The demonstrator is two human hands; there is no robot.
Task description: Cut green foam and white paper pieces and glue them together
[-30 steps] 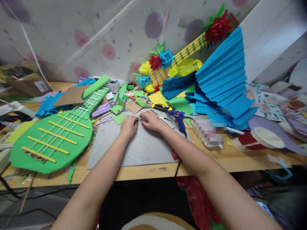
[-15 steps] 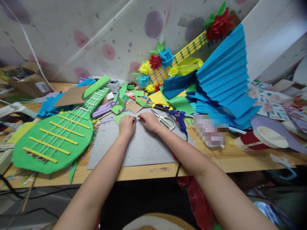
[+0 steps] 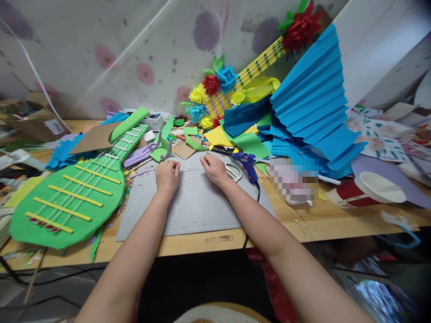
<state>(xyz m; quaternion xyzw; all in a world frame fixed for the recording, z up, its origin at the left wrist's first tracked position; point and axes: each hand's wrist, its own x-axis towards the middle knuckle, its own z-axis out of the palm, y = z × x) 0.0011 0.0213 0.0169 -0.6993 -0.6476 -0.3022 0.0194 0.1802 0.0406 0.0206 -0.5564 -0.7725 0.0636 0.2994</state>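
Both my hands rest on the far part of a grey cutting mat (image 3: 198,206). My left hand (image 3: 167,176) and my right hand (image 3: 213,168) are closed in pinches, and a thin pale strand (image 3: 189,170) stretches between them just above the mat. Scissors (image 3: 232,170) lie right behind my right hand. A blue glue gun (image 3: 247,162) lies beside them, its black cord running off the table's front edge.
A green foam guitar (image 3: 67,197) lies left of the mat. Behind are coloured paper scraps, a yellow guitar with paper flowers (image 3: 222,89) and a big blue pleated fan (image 3: 310,103). A red paper cup (image 3: 367,192) lies on its side at right. A cardboard box (image 3: 37,121) stands far left.
My hands have drawn apart, left hand going left, and the thin strand now shows stretched between them. The view has shifted slightly.
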